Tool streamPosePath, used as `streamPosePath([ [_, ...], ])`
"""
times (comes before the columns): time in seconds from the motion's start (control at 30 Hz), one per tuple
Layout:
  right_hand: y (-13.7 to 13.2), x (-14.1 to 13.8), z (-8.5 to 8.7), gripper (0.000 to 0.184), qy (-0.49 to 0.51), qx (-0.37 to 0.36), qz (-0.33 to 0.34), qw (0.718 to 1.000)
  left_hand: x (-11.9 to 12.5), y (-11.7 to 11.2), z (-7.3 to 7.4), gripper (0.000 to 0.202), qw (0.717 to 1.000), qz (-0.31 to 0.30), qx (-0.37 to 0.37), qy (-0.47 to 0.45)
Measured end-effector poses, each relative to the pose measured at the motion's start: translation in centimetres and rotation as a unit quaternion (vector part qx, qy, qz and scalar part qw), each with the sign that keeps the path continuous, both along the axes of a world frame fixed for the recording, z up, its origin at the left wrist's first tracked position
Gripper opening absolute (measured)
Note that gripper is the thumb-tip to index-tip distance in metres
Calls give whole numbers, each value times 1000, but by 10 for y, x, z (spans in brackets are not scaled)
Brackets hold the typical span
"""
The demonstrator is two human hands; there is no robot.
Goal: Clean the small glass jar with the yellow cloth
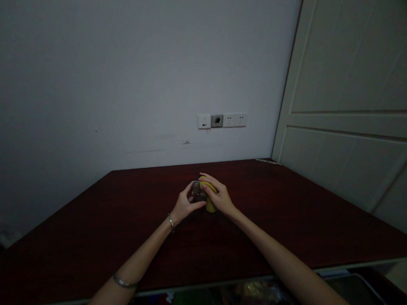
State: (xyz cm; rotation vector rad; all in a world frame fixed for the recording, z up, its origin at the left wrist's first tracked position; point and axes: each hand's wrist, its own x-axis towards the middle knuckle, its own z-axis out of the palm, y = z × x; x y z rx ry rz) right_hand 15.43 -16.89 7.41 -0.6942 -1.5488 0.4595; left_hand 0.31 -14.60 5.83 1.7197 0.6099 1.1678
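Note:
Over the middle of the dark red tabletop [143, 246], my left hand [183, 205] curls round a small see-through glass jar [198, 192], thumb on the near side and fingers behind it. My right hand [221, 197] grips a yellow cloth [211, 206] and presses it against the jar's right side. Part of the cloth hangs below my right palm. The jar's right side is hidden by the cloth, and the dim light blurs its details.
A pale wall [135, 83] with a row of sockets [234, 120] stands behind the table. A white panelled door [339, 81] borders the right side. Below the table's front edge [197, 285] lie a green item [194, 303] and crinkled packaging [255, 295].

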Motion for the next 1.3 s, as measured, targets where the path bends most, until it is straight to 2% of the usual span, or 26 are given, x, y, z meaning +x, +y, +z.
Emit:
streamPosePath([
  [0.17, 9, 1, -4, 28, 38, -48, -5, 998, 1, 1, -2, 80, 1000, -19, -9, -11],
  [0.43, -7, 5, 0, 29, -111, 63, -27, 991, 3, 2, -3, 78, 1000, -7, 10, -1],
  [0.57, -2, 4, -2, 28, -86, 68, -40, 993, 2, -1, -4, 79, 1000, -13, 20, -5],
  [0.77, 8, 2, -5, 26, -3, -1, -39, 999, 1, -3, -4, 80, 999, 14, 31, -2],
  [0.93, -4, 2, -1, 26, -96, 66, -23, 993, 2, -2, -1, 80, 999, 38, 15, 9],
  [1.0, -6, 3, 0, 27, -109, 72, -14, 991, 2, -1, -2, 81, 999, 34, 16, 8],
  [1.07, -4, 3, 1, 26, -74, 56, -14, 996, 1, 0, -4, 81, 999, 13, 29, 2],
  [1.17, 6, 4, 0, 25, 4, -9, 1, 1000, 1, -3, -5, 81, 999, -13, 53, 1],
  [1.23, 11, 5, 0, 26, 38, -56, 18, 998, 1, -5, -4, 81, 998, -15, 62, 11],
  [1.3, 11, 5, 0, 27, 50, -67, 19, 996, 1, -7, -2, 82, 997, -6, 71, 27],
])
